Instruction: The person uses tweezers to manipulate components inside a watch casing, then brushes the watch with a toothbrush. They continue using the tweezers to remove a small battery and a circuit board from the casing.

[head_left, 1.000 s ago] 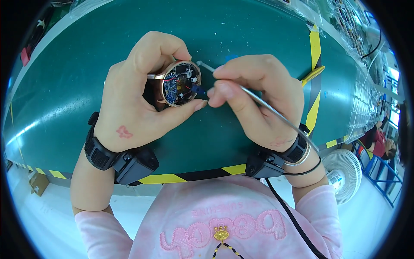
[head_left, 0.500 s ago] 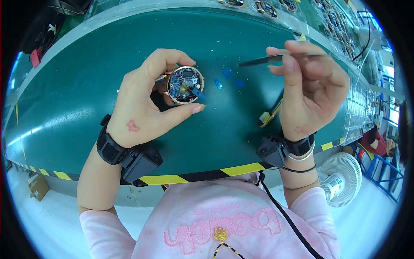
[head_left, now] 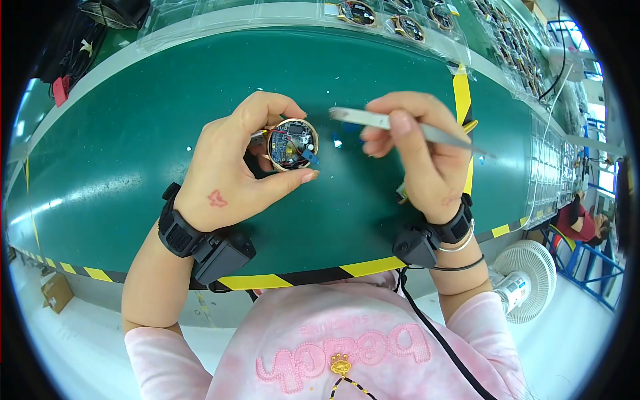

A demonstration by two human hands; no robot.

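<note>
My left hand [head_left: 233,167] holds a small round metal housing [head_left: 291,144] between thumb and fingers, its open face up, showing a blue circuit board with a red wire and a blue part at its rim. My right hand [head_left: 417,153] grips silver tweezers [head_left: 373,120], tips pointing left, a short gap to the right of the housing. Both hands hover over the green work mat [head_left: 120,133]. Black bands with small boxes sit on both wrists.
Clear trays holding several round housings [head_left: 400,27] run along the mat's far edge. Yellow tape [head_left: 461,93] crosses the mat at the right; yellow-black striped tape [head_left: 280,280] marks the near edge. A white fan [head_left: 527,280] stands low right. Another person [head_left: 580,223] sits at the far right.
My right hand pulled the tweezers away from the housing, lifted to the right, and has now come back left toward it. The left hand kept holding the housing.
</note>
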